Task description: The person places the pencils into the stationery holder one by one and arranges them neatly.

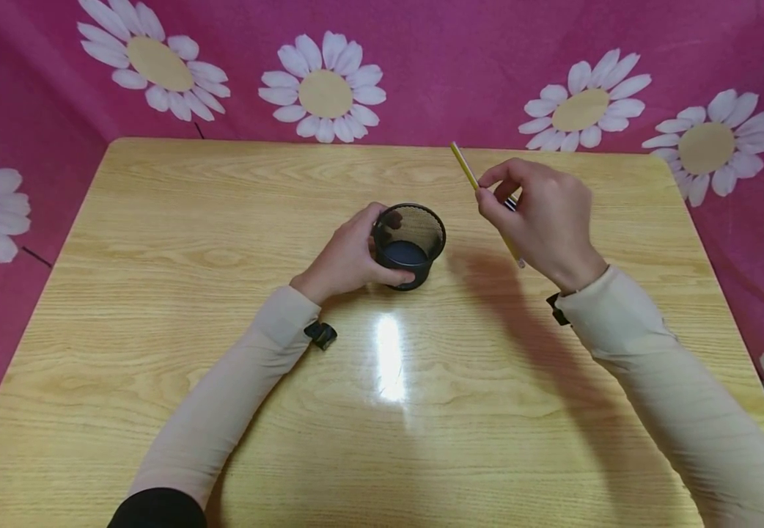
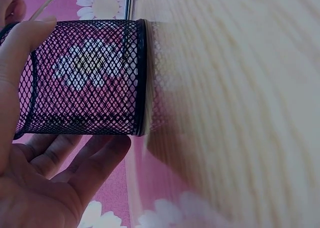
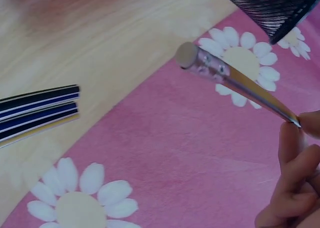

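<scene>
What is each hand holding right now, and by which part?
The left hand holds the black mesh cup by opposite sides of its wall; the right hand pinches the yellow pencil partway along its shaft.

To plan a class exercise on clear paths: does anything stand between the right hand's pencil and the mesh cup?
Nothing visible stands between the pencil and the mesh cup; the left hand leaves its mouth uncovered.

The mesh cup (image 1: 424, 226) is open on top. The left hand (image 1: 350, 258) blocks its left side; the bench (image 1: 454, 389) before it lies free.
</scene>
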The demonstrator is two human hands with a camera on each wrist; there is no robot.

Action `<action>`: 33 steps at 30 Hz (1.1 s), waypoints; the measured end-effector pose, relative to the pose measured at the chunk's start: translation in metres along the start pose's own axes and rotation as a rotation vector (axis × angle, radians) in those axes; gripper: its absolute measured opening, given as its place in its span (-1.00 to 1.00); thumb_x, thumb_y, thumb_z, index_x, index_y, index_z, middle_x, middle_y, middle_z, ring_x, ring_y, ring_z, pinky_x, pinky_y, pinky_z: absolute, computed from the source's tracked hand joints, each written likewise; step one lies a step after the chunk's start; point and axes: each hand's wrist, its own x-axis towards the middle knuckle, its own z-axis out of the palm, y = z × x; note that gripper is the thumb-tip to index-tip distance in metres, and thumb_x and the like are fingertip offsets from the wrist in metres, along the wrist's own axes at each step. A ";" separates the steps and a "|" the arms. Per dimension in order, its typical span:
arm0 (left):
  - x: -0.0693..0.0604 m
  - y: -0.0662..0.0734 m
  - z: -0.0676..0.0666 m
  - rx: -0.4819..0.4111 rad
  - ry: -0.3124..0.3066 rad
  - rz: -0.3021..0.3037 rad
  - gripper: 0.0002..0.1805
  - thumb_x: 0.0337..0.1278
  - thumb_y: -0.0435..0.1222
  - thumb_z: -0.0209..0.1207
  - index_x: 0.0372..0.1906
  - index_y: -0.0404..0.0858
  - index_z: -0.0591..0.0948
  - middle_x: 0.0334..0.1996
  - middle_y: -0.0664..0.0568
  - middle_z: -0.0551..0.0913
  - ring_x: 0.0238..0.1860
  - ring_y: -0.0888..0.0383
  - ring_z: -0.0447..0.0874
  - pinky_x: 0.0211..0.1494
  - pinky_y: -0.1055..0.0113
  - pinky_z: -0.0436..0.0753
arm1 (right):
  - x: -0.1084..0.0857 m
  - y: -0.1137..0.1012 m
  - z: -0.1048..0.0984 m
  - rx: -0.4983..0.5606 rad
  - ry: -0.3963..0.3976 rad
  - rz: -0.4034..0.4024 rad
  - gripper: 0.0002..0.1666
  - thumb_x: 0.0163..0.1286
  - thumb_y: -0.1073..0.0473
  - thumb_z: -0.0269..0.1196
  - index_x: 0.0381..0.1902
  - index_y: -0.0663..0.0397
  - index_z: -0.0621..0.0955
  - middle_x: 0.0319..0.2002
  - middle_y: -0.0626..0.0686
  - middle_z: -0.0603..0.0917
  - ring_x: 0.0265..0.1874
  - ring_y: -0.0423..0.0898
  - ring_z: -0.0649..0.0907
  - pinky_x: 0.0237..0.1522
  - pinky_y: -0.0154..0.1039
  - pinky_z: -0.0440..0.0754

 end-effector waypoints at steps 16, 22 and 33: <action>0.000 0.000 -0.001 -0.019 -0.009 -0.026 -0.05 -0.09 -0.19 0.76 0.37 -0.26 0.44 0.31 -0.09 0.57 0.24 0.04 0.54 0.33 0.14 0.54 | 0.016 -0.020 0.005 0.072 0.091 -0.113 -0.78 0.48 0.14 0.38 -0.15 0.20 0.81 -0.44 0.06 0.81 -0.66 -0.12 0.57 -0.49 -0.38 0.27; 0.000 -0.001 -0.001 -0.017 -0.002 -0.014 -0.06 -0.09 -0.19 0.76 0.36 -0.25 0.44 0.29 -0.10 0.58 0.22 0.05 0.55 0.30 0.15 0.55 | 0.022 -0.028 0.008 0.125 0.111 -0.134 -0.79 0.49 0.16 0.39 -0.15 0.23 0.80 -0.43 0.08 0.80 -0.65 -0.12 0.56 -0.48 -0.40 0.28; 0.000 0.000 0.000 -0.015 -0.003 -0.003 -0.04 -0.10 -0.20 0.76 0.38 -0.28 0.44 0.30 -0.10 0.57 0.27 0.03 0.54 0.32 0.14 0.55 | 0.036 -0.045 0.010 0.198 0.176 -0.170 -0.77 0.49 0.16 0.41 -0.17 0.27 0.79 -0.43 0.12 0.81 -0.64 -0.10 0.58 -0.46 -0.43 0.32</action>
